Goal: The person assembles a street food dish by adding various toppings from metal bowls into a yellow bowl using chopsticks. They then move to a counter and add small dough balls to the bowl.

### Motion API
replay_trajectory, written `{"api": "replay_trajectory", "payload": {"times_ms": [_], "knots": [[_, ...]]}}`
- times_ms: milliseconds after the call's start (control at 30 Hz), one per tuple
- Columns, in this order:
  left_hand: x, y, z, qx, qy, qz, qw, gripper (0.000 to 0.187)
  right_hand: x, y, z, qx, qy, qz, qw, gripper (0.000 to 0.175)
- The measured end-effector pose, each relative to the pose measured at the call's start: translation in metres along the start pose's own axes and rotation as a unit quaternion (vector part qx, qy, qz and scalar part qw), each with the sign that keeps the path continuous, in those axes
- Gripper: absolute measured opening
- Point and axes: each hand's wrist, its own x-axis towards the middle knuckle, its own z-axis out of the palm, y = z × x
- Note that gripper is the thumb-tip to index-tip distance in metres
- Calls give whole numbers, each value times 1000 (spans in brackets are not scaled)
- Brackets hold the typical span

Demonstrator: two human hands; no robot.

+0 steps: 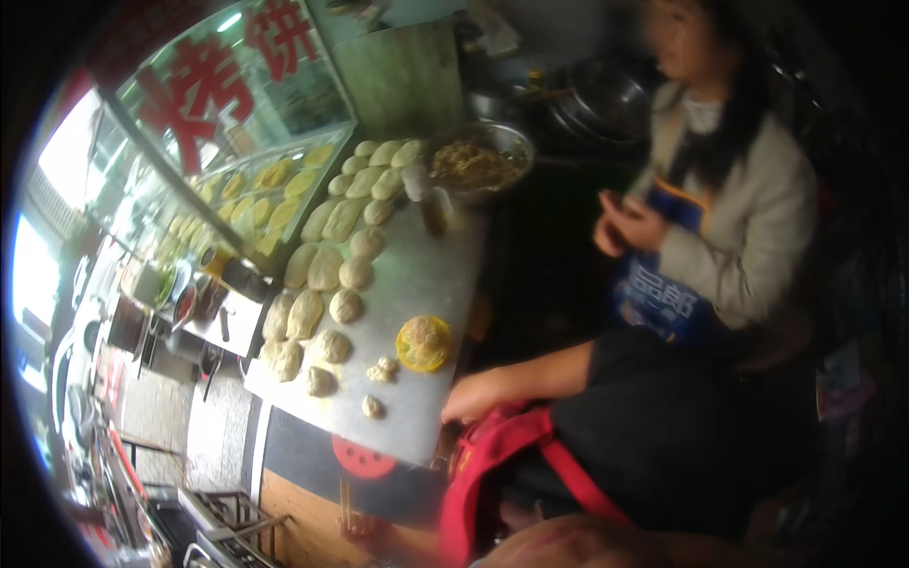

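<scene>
My right hand [465, 401] is at the near edge of a metal-topped table [408, 287]. Its fingers are blurred and partly out of sight past the edge, so their grip does not show. Just beyond it stands a yellow bowl [407, 361] with a pale lumpy mass in it. Two small dough scraps, one ragged [383, 369] and one round [372, 407], lie beside the bowl. Rows of round dough balls [346, 306] and flattened dough pieces [305, 314] cover the table's far side. A bare forearm, apparently my left [582, 543], crosses the bottom; its hand is out of view.
A steel bowl [528, 153] of chopped filling stands at the table's far end. Behind the dough is a glass display case [284, 92] with flatbreads [287, 213] and red lettering. A co-worker [738, 206] in a blue apron stands at right, hands together. Metal racks [227, 522] are lower left.
</scene>
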Motion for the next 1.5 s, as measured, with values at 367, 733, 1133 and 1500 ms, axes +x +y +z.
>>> {"api": "replay_trajectory", "payload": {"times_ms": [367, 733, 1133, 1500], "knots": [[27, 29, -16, 518, 184, 63, 833, 22, -68, -101, 80, 124, 61, 302, 943, 36], [40, 24, 52, 262, 328, -13, 907, 20, -38, -122, 96, 102, 88, 316, 939, 35], [65, 23, 28, 215, 281, -86, 931, 8, -36, -32, 164, 111, 109, 311, 938, 36], [120, -43, 23, 557, 134, -16, 820, 17, -56, -29, 115, 147, 153, 260, 942, 33]]}}
